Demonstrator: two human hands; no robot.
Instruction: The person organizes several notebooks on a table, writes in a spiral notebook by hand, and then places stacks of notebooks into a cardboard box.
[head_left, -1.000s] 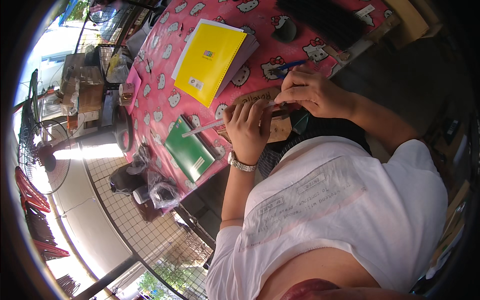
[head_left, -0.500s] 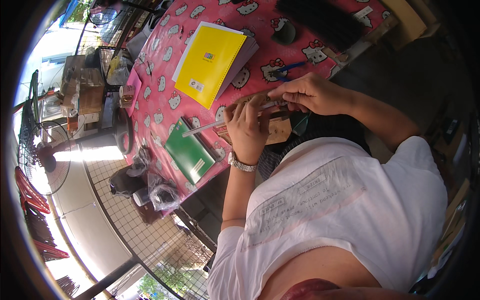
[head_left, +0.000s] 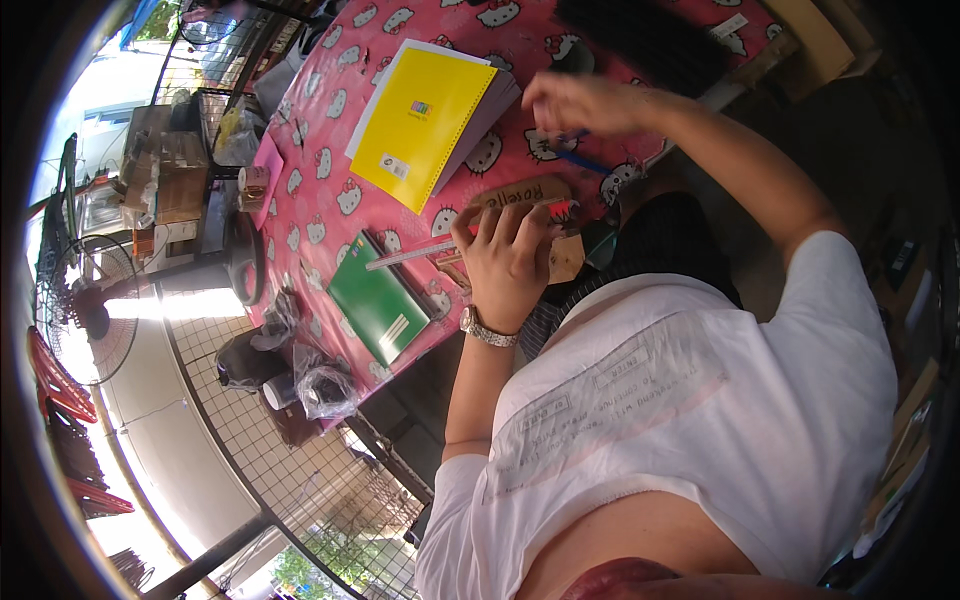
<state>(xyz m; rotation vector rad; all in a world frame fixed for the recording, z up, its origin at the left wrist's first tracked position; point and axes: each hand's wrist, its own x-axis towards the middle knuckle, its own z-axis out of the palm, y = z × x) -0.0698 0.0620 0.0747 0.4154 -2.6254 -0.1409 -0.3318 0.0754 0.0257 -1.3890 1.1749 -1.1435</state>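
Note:
My left hand (head_left: 507, 252), with a metal-band watch on its wrist, is closed over a long clear ruler (head_left: 412, 253). The ruler's far left end reaches over the green notebook (head_left: 380, 300). Beneath and behind that hand lies a brown wooden piece (head_left: 522, 190) with handwriting, and a lighter brown piece (head_left: 568, 258) shows beside the fingers. My right hand (head_left: 590, 105) is raised over the table, slightly blurred, its fingers loosely bent and apart with nothing visible in them. Just below it is a blue-handled tool (head_left: 582, 160), partly hidden by the hand.
A yellow spiral notebook (head_left: 425, 125) lies on loose sheets on the pink patterned tablecloth (head_left: 310, 190). Plastic-wrapped items (head_left: 325, 385) and a dark bag (head_left: 250, 362) sit at the left edge. A mug (head_left: 252, 185), a fan (head_left: 90, 310) and boxes (head_left: 180, 180) stand further left.
My right hand has let go at the ruler's right end and moved up and away over the blue-handled tool. My left hand stays on the ruler, and the written-on wooden piece shows more.

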